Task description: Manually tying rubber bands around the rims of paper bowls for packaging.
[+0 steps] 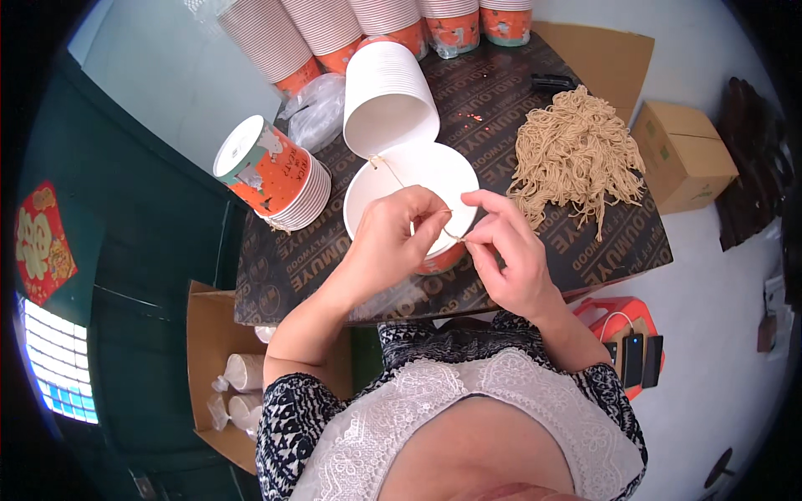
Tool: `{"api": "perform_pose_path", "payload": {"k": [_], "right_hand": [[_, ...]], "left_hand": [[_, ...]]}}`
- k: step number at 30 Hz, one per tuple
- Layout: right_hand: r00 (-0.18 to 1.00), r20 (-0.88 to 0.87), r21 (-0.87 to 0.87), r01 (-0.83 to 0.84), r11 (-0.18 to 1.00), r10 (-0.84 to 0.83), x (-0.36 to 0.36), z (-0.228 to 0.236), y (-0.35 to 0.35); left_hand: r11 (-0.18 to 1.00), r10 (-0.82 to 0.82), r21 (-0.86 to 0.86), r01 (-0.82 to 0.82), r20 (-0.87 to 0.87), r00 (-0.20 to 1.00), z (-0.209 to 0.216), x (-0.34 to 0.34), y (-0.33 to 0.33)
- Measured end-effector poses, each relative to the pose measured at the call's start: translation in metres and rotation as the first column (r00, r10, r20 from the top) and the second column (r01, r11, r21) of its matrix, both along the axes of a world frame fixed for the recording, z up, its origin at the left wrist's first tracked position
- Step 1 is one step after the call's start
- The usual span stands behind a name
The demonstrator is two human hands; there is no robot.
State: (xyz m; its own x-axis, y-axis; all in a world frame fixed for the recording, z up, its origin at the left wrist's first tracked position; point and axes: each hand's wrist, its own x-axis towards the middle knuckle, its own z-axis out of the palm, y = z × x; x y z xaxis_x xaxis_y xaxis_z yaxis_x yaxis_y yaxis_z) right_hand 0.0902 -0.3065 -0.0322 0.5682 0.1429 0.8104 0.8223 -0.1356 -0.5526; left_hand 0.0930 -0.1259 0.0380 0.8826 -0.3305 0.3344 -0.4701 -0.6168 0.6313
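Note:
In front of me on the dark table, a paper bucket has its white inside facing up and an orange printed outside low at its near edge. A thin tan cord runs from a hole in the far left rim across the opening. My left hand pinches this cord over the bucket's near side. At the near right rim, my right hand holds the cord between thumb and fingers, right at the edge. A large heap of tan cords lies to the right of the bucket.
A nested stack of white buckets lies on its side just behind. Orange printed buckets stand tilted at the left. Tall bucket stacks and plastic bags line the back. A small black object sits beyond the cords.

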Motion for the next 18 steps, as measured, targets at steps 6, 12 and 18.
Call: {"api": "perform_pose_path", "payload": {"k": [6,12,18], "right_hand": [[0.975,-0.169,0.116,-0.124,0.985,0.143,0.001,-0.002,0.007],[0.979,-0.176,0.133,-0.082,0.988,0.105,0.000,-0.005,0.009],[0.995,-0.086,0.130,-0.033,0.991,0.045,-0.003,-0.006,0.012]], "left_hand": [[0.998,-0.059,-0.020,0.061,0.098,0.993,-0.001,-0.008,-0.002],[0.995,-0.092,0.061,0.083,0.173,0.981,-0.003,-0.008,0.003],[0.994,-0.084,0.087,0.067,0.205,0.975,-0.007,-0.013,0.006]]}}
